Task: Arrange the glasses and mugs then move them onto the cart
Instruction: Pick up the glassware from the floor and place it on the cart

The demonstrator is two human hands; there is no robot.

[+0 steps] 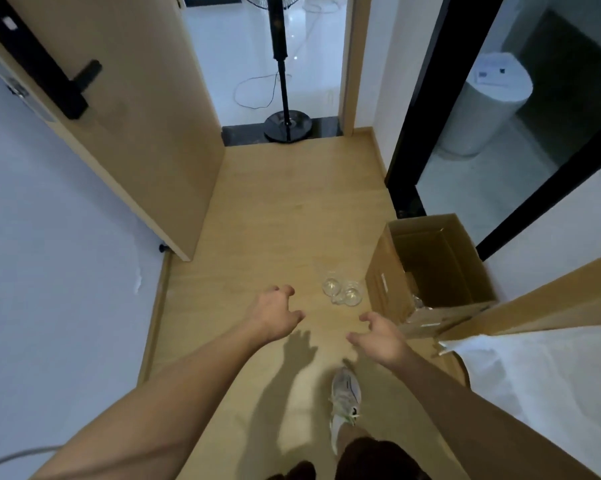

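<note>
Two clear glass mugs stand side by side on the wooden floor, just left of an open cardboard box. More glassware glints inside the box at its near corner. My left hand hovers above the floor to the left of the mugs, fingers loosely curled and holding nothing. My right hand hangs in front of the mugs, near the box's corner, fingers relaxed and also holding nothing. Neither hand touches a mug. No cart is in view.
A wooden door stands open on the left. A standing fan with a cable blocks the doorway ahead. A black-framed glass door is at right, a white-covered bed at lower right. My shoe is on the floor.
</note>
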